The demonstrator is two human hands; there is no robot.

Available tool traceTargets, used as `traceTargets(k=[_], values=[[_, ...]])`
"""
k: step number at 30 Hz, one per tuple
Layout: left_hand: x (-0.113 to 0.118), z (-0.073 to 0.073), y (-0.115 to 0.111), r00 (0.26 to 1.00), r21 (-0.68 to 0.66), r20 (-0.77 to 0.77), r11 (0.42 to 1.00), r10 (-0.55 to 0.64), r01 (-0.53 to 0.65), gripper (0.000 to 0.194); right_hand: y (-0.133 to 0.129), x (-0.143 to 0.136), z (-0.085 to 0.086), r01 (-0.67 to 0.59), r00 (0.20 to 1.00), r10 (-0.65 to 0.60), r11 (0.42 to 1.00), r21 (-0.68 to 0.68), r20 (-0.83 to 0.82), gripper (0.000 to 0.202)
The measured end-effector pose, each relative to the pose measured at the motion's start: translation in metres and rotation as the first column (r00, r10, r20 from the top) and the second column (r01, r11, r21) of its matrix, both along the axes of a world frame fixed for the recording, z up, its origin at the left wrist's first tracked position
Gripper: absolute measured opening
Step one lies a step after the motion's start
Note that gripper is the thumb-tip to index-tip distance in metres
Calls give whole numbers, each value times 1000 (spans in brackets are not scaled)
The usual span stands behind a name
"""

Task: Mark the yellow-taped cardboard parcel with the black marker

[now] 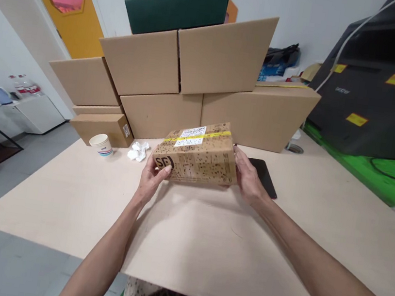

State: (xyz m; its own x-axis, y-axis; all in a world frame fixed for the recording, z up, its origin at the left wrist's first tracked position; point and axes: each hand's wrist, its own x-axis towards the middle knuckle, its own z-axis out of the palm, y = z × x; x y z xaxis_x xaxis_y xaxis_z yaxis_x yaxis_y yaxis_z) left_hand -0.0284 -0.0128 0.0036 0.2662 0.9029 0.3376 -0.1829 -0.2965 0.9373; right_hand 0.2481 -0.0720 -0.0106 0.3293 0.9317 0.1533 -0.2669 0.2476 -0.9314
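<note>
A brown cardboard box (199,163) printed with dark specks and the letters SF is held between my two hands, tilted and raised a little above the table. Yellow tape and a white label (190,137) run across its top. My left hand (152,173) grips the box's left front corner, thumb on the front face. On the opposite side my right hand (248,176) presses against the right end, its fingertips partly hidden behind the box. A black flat device (265,178), perhaps a tablet, lies on the table just beyond my right hand.
Larger cardboard boxes (160,116) are stacked along the back of the pale table (66,193), with a dark green box (176,10) on top. A paper cup (101,145) and crumpled tissues (138,151) stand left of my hands. A black machine (380,105) is at the right.
</note>
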Motion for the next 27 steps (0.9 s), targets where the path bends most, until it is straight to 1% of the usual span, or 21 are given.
traceTargets(k=[3, 6, 10, 12, 17, 23, 27], values=[[-2, -4, 3, 999, -41, 4, 999, 32, -31, 87, -4, -4, 7, -51, 998, 54, 995, -90, 27, 73], [-3, -5, 4, 999, -49, -21, 998, 39, -40, 85, -4, -7, 9, -28, 999, 31, 994, -108, 28, 70], [-5, -3, 5, 998, -28, -30, 998, 56, -57, 84, -2, -10, 7, -25, 999, 29, 991, -130, 28, 68], [-6, -3, 6, 997, -8, -32, 997, 70, -70, 83, -2, -11, 6, -28, 998, 37, 987, -158, 50, 63], [-7, -5, 11, 986, 50, -115, 992, 122, -117, 74, -3, -14, 5, -45, 985, 92, 951, -307, 143, 44], [-7, -7, 14, 976, 38, -140, 986, 164, -160, 60, -1, -15, -6, -23, 979, 101, 916, -401, 175, 31], [-8, -10, 18, 955, 23, -154, 967, 253, -252, 61, 2, -13, -15, -21, 979, 102, 913, -407, 178, 19]])
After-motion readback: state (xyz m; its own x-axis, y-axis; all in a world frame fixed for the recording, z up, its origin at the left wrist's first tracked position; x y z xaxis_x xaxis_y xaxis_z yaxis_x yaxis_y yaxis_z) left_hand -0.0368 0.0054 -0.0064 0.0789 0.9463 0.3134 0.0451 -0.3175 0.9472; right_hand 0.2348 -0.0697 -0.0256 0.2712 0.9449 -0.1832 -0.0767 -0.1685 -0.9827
